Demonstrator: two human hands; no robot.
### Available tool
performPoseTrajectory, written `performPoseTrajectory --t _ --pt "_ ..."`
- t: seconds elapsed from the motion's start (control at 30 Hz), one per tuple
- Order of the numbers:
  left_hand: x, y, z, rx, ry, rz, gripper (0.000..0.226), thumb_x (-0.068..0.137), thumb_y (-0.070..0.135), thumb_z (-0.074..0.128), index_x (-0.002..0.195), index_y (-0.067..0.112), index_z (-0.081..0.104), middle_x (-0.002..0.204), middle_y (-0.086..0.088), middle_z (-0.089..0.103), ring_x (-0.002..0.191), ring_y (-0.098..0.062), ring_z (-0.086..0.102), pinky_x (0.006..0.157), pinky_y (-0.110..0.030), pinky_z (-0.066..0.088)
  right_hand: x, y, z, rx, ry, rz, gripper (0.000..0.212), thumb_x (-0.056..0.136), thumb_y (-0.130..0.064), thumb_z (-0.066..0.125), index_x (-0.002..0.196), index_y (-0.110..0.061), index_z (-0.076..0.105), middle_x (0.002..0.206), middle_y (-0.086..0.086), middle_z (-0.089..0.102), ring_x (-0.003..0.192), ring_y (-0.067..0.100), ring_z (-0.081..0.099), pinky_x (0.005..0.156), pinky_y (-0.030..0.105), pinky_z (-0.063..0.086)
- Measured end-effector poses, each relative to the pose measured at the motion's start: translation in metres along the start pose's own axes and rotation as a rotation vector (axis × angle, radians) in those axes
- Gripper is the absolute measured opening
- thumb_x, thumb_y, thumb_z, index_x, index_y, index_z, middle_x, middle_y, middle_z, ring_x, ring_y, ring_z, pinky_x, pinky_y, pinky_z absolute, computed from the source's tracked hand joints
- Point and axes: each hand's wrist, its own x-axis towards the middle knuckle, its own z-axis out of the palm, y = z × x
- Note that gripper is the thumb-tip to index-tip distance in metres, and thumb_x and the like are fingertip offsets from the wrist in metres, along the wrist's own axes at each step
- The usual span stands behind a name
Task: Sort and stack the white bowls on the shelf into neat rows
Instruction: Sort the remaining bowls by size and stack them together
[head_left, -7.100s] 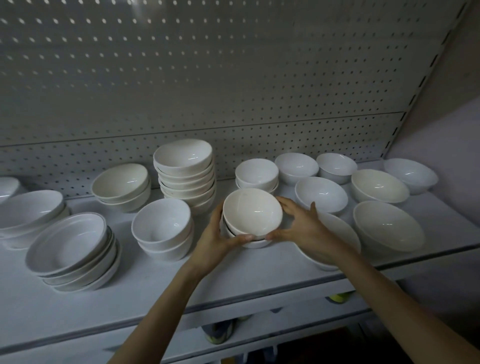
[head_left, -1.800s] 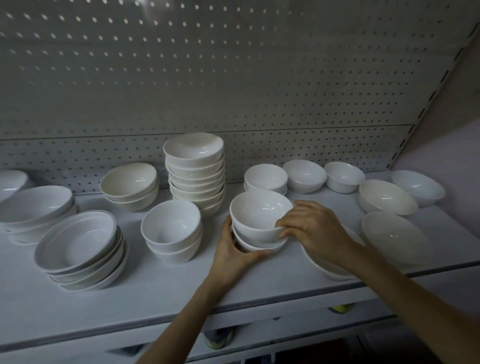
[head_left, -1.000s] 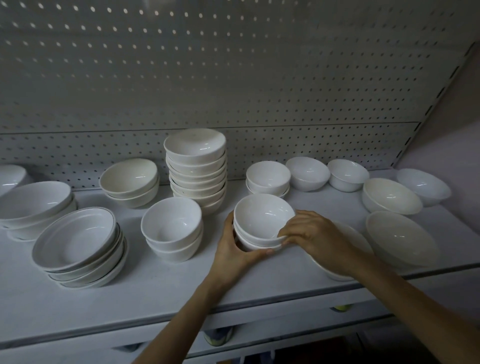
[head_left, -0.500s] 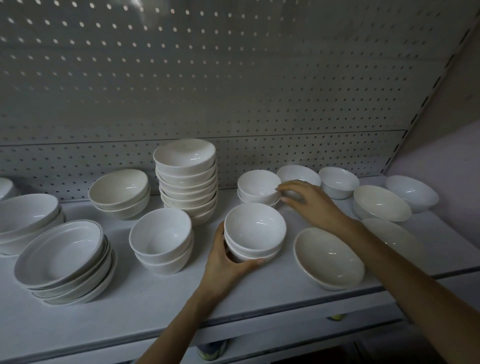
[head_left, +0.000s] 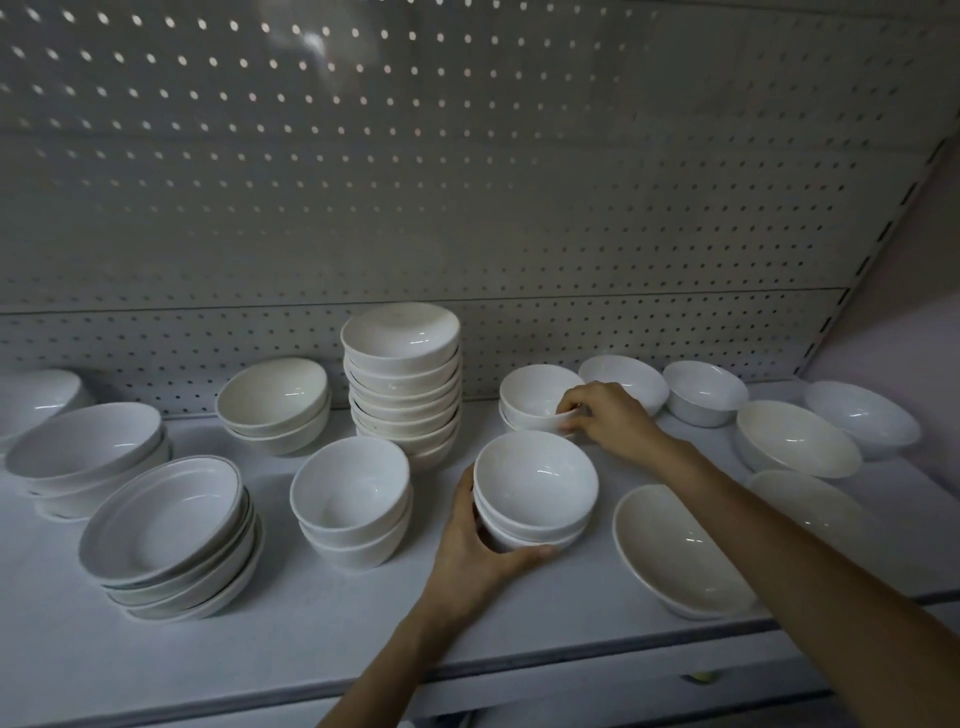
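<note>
White bowls stand in groups on a white shelf (head_left: 311, 644). My left hand (head_left: 475, 551) cups the left side and base of a short stack of deep bowls (head_left: 535, 483) at the middle front. My right hand (head_left: 608, 418) reaches behind it and pinches the right rim of the top small bowl (head_left: 535, 395) of a low stack at the back. A tall stack of bowls (head_left: 402, 374) rises to the left of that one. A two-bowl stack (head_left: 350, 493) sits left of my left hand.
Rimmed shallow bowls (head_left: 166, 530) are piled at front left, wider bowls (head_left: 85, 452) behind them. Loose bowls lie to the right: a tilted wide bowl (head_left: 675, 551) at the front, others (head_left: 795, 439) near the pegboard back wall (head_left: 467, 182) and side wall.
My right hand left the middle front stack and reached back to the small bowls at the rear, where it now grips a rim. My left hand has stayed on the front stack.
</note>
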Motion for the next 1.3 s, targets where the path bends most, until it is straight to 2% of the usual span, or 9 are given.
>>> performPoseTrajectory --t 0.23,0.37,0.47,0.63,0.83,0.97,1.07,1.2,1.3 --pt "0.0 0.001 0.0 0.014 0.011 0.003 0.102 0.051 0.045 0.091 0.136 0.041 0.034 0.137 0.022 0.047 0.127 0.0 0.047 0.108 -0.035 0.042 0.002 -0.001 -0.005 0.128 0.01 0.054 0.019 0.081 -0.006 0.067 0.075 -0.024 0.064 0.085 0.002 0.067 0.083 0.018 0.063 0.084 0.039 0.05" --pt "0.0 0.001 0.0 0.019 0.017 0.003 0.103 0.051 0.043 0.091 0.137 0.037 0.035 0.137 0.021 0.048 0.127 0.0 0.047 0.108 -0.037 0.041 0.01 -0.005 -0.013 0.223 0.04 0.081 0.01 0.082 -0.005 0.068 0.09 -0.009 0.07 0.092 0.003 0.065 0.09 0.017 0.059 0.078 0.021 0.044" --pt "-0.001 0.001 0.0 0.022 0.01 0.003 0.102 0.051 0.043 0.091 0.137 0.038 0.035 0.137 0.021 0.048 0.127 0.0 0.047 0.108 -0.037 0.041 0.013 -0.005 -0.021 0.305 0.091 0.128 0.018 0.082 -0.005 0.068 0.1 -0.005 0.069 0.095 0.0 0.063 0.091 0.012 0.056 0.08 0.019 0.039" --pt "-0.001 0.001 0.0 0.016 -0.009 0.009 0.102 0.052 0.04 0.091 0.137 0.036 0.035 0.136 0.02 0.049 0.127 -0.001 0.047 0.108 -0.036 0.041 0.011 -0.009 -0.04 0.448 0.24 0.143 0.018 0.083 0.001 0.065 0.101 0.004 0.066 0.09 0.004 0.06 0.068 -0.003 0.052 0.061 0.0 0.038" --pt "-0.007 0.003 -0.001 0.019 -0.05 -0.001 0.108 0.055 0.048 0.089 0.143 0.038 0.026 0.143 0.018 0.041 0.13 0.0 0.043 0.111 -0.039 0.038 -0.008 -0.007 -0.06 0.549 0.292 0.153 0.013 0.084 -0.003 0.065 0.097 -0.005 0.066 0.082 -0.003 0.063 0.072 0.003 0.055 0.073 0.017 0.044" --pt "-0.015 0.007 -0.003 0.005 -0.082 -0.005 0.113 0.056 0.052 0.086 0.145 0.037 0.018 0.147 0.02 0.034 0.133 0.002 0.039 0.113 -0.036 0.036 -0.033 -0.005 -0.069 0.531 0.283 0.13 0.012 0.085 -0.006 0.065 0.095 -0.012 0.064 0.086 -0.005 0.063 0.075 0.0 0.056 0.075 0.015 0.044" --pt "-0.028 0.009 -0.005 0.016 -0.076 0.009 0.107 0.06 0.053 0.078 0.142 0.039 0.012 0.143 0.032 0.026 0.128 0.018 0.032 0.113 -0.024 0.032 -0.056 -0.003 -0.075 0.517 0.291 0.101 0.01 0.085 -0.005 0.065 0.09 -0.013 0.064 0.083 -0.01 0.062 0.07 -0.008 0.057 0.074 0.012 0.043" --pt "-0.052 0.016 -0.006 0.189 0.022 0.193 0.095 0.073 0.058 0.064 0.142 0.046 0.0 0.152 0.029 0.002 0.14 0.01 0.012 0.115 -0.019 0.02 -0.089 -0.006 -0.085 0.459 0.278 0.043 0.023 0.083 -0.001 0.065 0.077 -0.023 0.061 0.079 -0.011 0.061 0.066 -0.014 0.054 0.071 0.006 0.041" --pt "-0.061 0.04 0.006 0.185 0.019 0.377 0.084 0.083 0.046 0.062 0.148 0.033 0.011 0.156 0.014 0.01 0.143 -0.004 0.019 0.113 -0.016 0.023 -0.111 -0.01 -0.085 0.413 0.249 0.029 0.024 0.082 -0.003 0.066 0.078 -0.026 0.063 0.082 -0.007 0.062 0.073 -0.01 0.054 0.075 0.008 0.041"
